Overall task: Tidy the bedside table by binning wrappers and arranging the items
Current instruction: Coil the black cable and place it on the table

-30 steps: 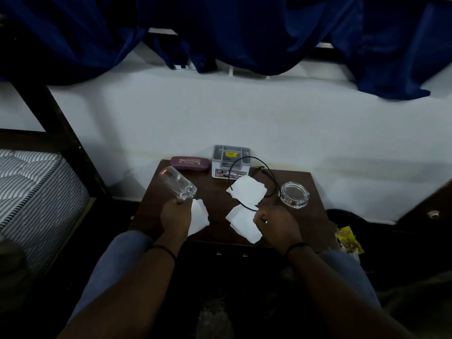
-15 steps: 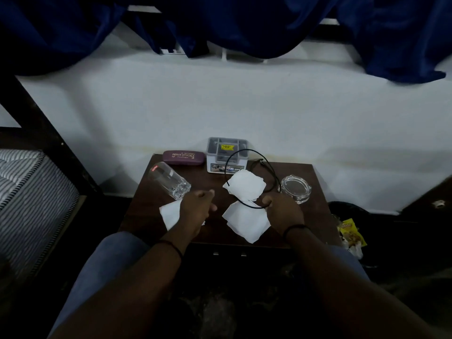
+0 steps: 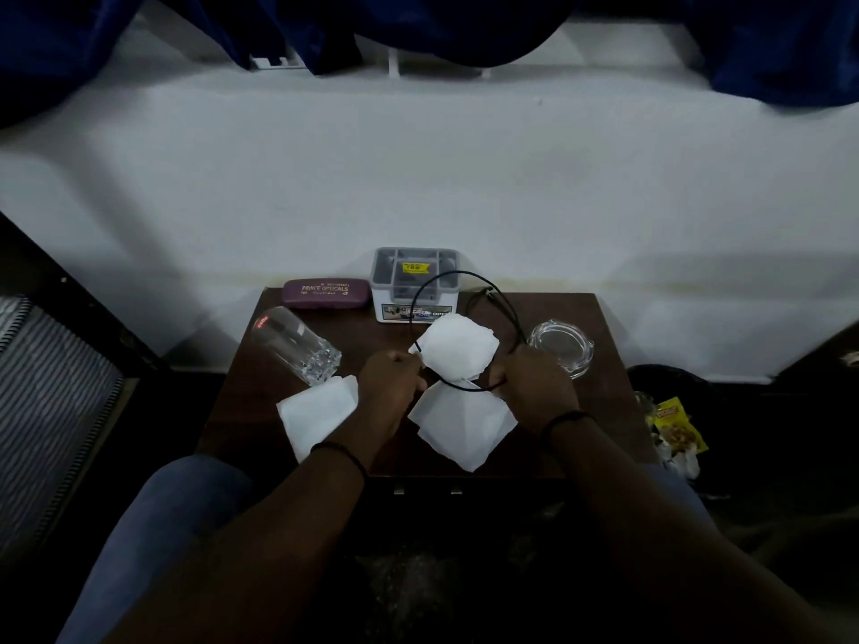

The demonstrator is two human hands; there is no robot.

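Note:
A dark wooden bedside table (image 3: pixel 581 411) carries three white paper wrappers: one at the front left (image 3: pixel 318 418), one in the middle (image 3: pixel 458 346), one at the front (image 3: pixel 462 427). A black cable (image 3: pixel 453 277) loops over the middle wrapper. My right hand (image 3: pixel 534 388) grips the cable's right side. My left hand (image 3: pixel 393 388) pinches the loop's left part, fingers curled. A clear drinking glass (image 3: pixel 295 343) lies on its side at the left.
A purple glasses case (image 3: pixel 325 294) and a grey-and-white organiser box (image 3: pixel 415 283) stand at the table's back against the white wall. A glass ashtray (image 3: pixel 562 348) sits right. A dark bin with a yellow snack packet (image 3: pixel 678 422) is on the floor right; a mattress (image 3: pixel 42 397) left.
My left hand let go of the left wrapper, which now lies flat, and moved right to the cable. My right hand stayed on the cable. The camera moved closer.

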